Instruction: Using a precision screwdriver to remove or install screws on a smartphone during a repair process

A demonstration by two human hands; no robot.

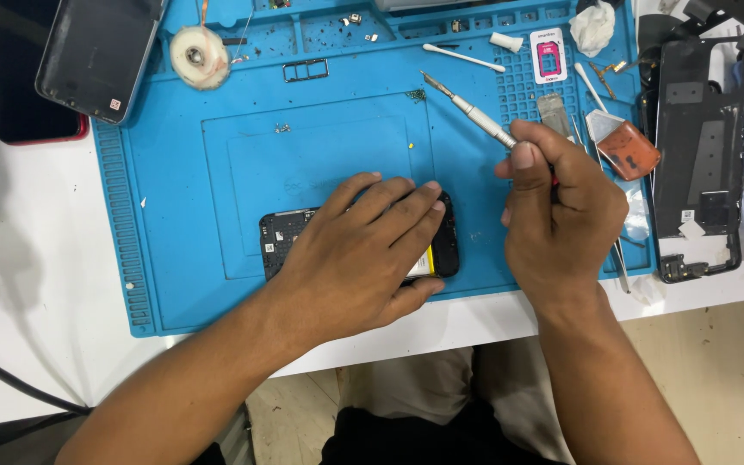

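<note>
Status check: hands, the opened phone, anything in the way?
Left hand flat on opened phone. Right hand grips screwdriver, tip raised off mat. Nothing blocking.

Opened phone under the left hand, tool in the right, both over the work mat.

The opened phone [282,237] lies on the mat [182,172] near its front edge, the left hand [363,250] flat upon it. Just right, the right hand [561,215] grips a screwdriver [471,109] slanting back-left. A tape roll [199,57] sits back-left; a phone frame [699,155] lies right, off the mat.
</note>
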